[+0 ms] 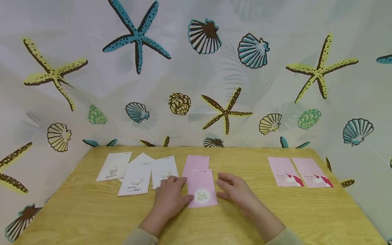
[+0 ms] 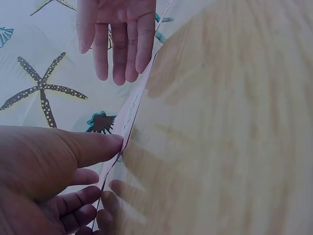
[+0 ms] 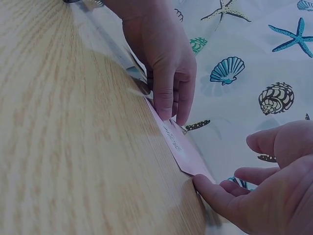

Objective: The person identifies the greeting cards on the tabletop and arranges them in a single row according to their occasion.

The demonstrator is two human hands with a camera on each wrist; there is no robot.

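A pink "Smile More" card (image 1: 202, 187) lies on the wooden table, overlapping another pink card (image 1: 196, 162) behind it. My left hand (image 1: 171, 194) rests along its left side, the thumb (image 2: 110, 144) touching the card near its printed words. At the right edge is my right hand (image 1: 237, 190), fingers loosely extended and palm facing the card. In the right wrist view, one fingertip (image 3: 203, 181) of that hand meets the card's near corner. Close to my left fingers lies a white card (image 1: 165, 166) with a winged heart, partly hidden by the hand.
To the left, a white "heart" card (image 1: 134, 180) overlaps another white card, beside a white card with a diamond drawing (image 1: 114, 166). On the right lie two pink unicorn cards (image 1: 283, 170). A cloth printed with starfish and shells (image 1: 171, 129) hangs behind the table (image 1: 239, 228).
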